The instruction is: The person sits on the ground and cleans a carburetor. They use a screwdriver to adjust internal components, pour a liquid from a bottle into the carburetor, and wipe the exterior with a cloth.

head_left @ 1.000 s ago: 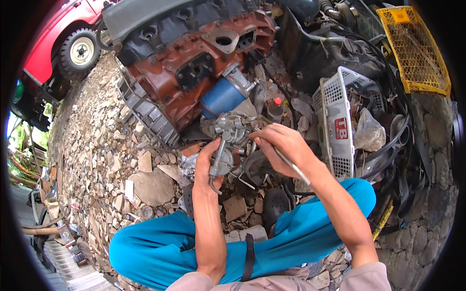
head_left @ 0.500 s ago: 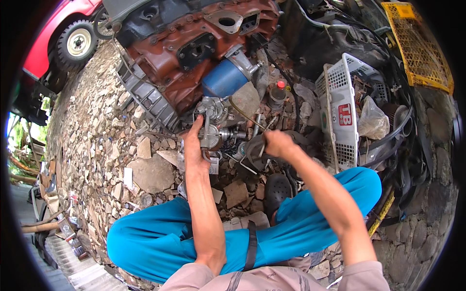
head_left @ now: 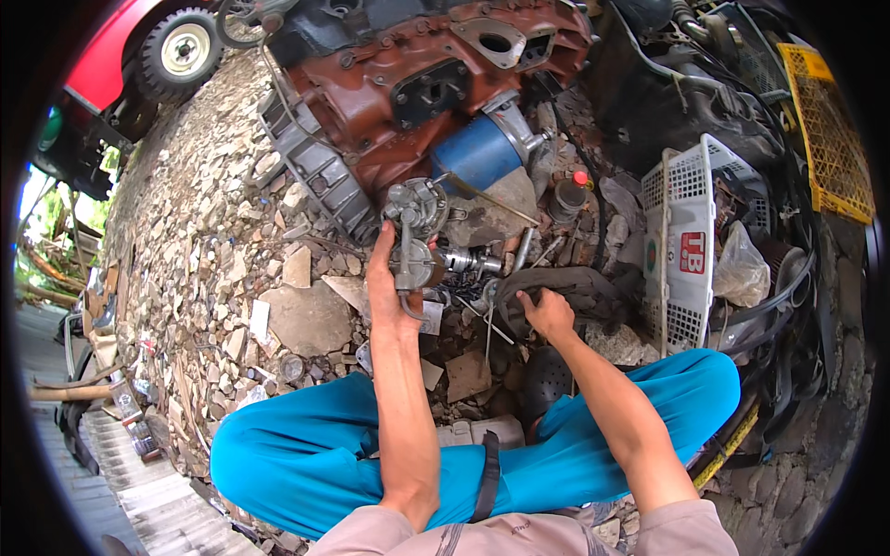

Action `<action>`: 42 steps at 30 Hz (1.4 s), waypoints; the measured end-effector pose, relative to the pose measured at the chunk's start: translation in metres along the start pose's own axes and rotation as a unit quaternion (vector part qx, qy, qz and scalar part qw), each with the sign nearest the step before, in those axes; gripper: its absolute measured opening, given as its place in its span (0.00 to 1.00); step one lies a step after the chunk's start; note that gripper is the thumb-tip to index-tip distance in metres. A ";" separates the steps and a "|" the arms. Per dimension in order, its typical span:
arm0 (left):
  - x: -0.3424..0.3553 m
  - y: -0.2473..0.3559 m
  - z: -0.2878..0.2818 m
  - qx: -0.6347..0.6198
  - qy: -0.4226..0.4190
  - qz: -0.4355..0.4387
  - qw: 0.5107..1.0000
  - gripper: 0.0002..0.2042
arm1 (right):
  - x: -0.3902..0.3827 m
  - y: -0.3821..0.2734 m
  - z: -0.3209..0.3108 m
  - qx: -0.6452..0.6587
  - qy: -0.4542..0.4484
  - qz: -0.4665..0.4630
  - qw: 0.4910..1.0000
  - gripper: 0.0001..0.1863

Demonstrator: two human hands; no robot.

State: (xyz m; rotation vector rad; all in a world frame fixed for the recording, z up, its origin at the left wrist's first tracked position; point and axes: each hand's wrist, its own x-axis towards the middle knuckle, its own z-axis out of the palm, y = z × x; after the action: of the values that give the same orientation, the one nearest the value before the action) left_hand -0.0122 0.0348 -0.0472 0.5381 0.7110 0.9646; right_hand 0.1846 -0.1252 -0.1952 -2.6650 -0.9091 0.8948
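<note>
My left hand [head_left: 384,283] is wrapped round a grey metal mechanical assembly [head_left: 412,208] with round housings and a short hose, held below the blue cylindrical filter [head_left: 477,153] on the rust-red engine block [head_left: 380,65]. My right hand [head_left: 547,310] is at a crumpled dark cloth [head_left: 584,287], its fingers curled; whatever is in them is hard to make out. A shiny cylindrical metal part [head_left: 468,259], thin rods and a red-capped container [head_left: 567,199] lie among the stones nearby.
A white plastic crate [head_left: 695,232] of parts stands to the right, with a yellow mesh crate [head_left: 825,139] beyond. A red vehicle [head_left: 111,46] is at upper left. Rubble [head_left: 185,278] and corrugated sheets [head_left: 139,491] cover the left side. My crossed legs fill the lower middle.
My right hand has left the long rod by the assembly and moved down to the dark cloth. My left hand still holds the assembly. The view has shifted slightly.
</note>
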 end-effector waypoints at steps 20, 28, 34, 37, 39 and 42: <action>-0.017 0.004 0.034 0.049 0.002 0.089 0.995 0.17 | 0.046 0.058 -0.130 0.790 0.346 0.051 0.503 0.27; -0.014 -0.005 0.041 0.142 -0.099 0.130 0.976 0.12 | -0.101 0.043 -0.286 0.807 0.168 -0.199 0.530 0.24; -0.024 -0.012 0.051 0.241 -0.137 0.175 0.945 0.16 | -0.114 0.062 -0.327 0.595 0.317 -0.309 0.671 0.24; -0.030 -0.019 0.053 0.293 -0.163 0.199 0.921 0.20 | -0.110 -0.048 -0.302 0.587 0.225 -0.434 0.645 0.19; -0.038 -0.018 0.059 0.346 -0.180 0.199 0.899 0.22 | -0.102 -0.082 -0.270 0.345 0.216 -0.468 0.784 0.22; -0.039 -0.022 0.062 0.414 -0.223 0.224 0.854 0.25 | -0.094 -0.117 -0.214 0.145 0.102 -0.549 0.817 0.29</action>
State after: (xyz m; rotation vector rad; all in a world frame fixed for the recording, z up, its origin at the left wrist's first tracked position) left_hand 0.0316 -0.0161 -0.0104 1.6947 0.5585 0.8718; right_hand 0.1957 -0.0855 0.0624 -1.4725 -1.7420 0.3732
